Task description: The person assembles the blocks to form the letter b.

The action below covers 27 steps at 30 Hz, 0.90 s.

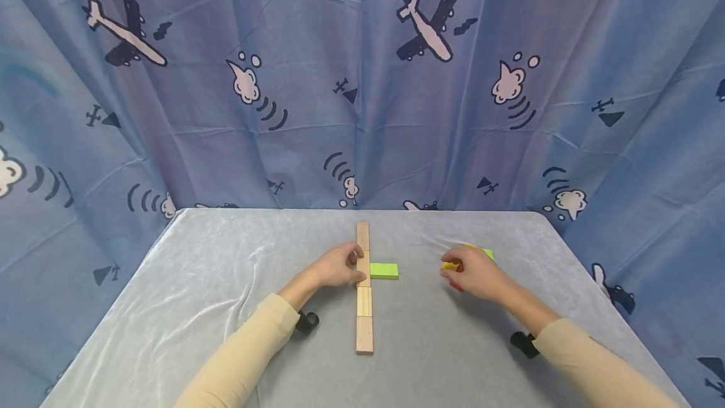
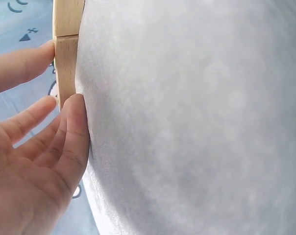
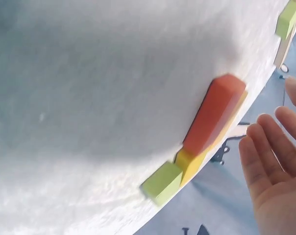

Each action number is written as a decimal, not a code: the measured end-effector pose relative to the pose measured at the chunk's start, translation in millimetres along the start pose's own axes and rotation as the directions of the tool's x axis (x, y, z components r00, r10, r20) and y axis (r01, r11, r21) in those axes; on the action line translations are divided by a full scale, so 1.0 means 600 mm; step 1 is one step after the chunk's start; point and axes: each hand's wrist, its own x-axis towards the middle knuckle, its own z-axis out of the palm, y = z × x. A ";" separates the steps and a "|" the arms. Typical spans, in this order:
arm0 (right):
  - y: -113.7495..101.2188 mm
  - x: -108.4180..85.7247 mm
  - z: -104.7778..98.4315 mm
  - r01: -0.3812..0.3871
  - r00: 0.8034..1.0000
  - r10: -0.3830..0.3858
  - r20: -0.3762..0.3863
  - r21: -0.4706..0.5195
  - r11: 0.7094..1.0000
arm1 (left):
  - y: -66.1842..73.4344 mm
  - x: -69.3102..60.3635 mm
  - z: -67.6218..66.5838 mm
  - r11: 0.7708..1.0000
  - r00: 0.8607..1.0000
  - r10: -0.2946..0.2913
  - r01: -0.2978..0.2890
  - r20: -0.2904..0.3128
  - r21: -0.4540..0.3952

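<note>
Head view, left hand (image 1: 338,264): wooden row (image 1: 364,301) touched by parted fingers
Lime block (image 1: 384,271): set against row
Right hand (image 1: 476,271): fingers held wide near red block (image 3: 214,115), toward bench's right edge (image 1: 589,294)

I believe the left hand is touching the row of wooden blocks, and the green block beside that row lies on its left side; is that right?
Not quite: the head view shows the green block on the right side of the row of wooden blocks. The left hand is indeed touching that row.
</note>
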 end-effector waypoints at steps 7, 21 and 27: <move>0.023 -0.002 -0.007 -0.060 0.998 0.060 -0.013 -0.016 0.998 | 0.002 -0.002 -0.001 1.000 1.000 -0.004 0.004 0.008 -0.011; 0.056 -0.029 -0.006 -0.165 0.986 0.165 0.011 0.000 0.986 | 0.003 -0.002 -0.002 1.000 1.000 -0.006 0.006 0.005 -0.011; 0.061 -0.034 -0.006 -0.171 0.984 0.170 0.046 0.024 0.985 | 0.003 -0.003 -0.002 1.000 1.000 -0.001 0.001 0.004 -0.012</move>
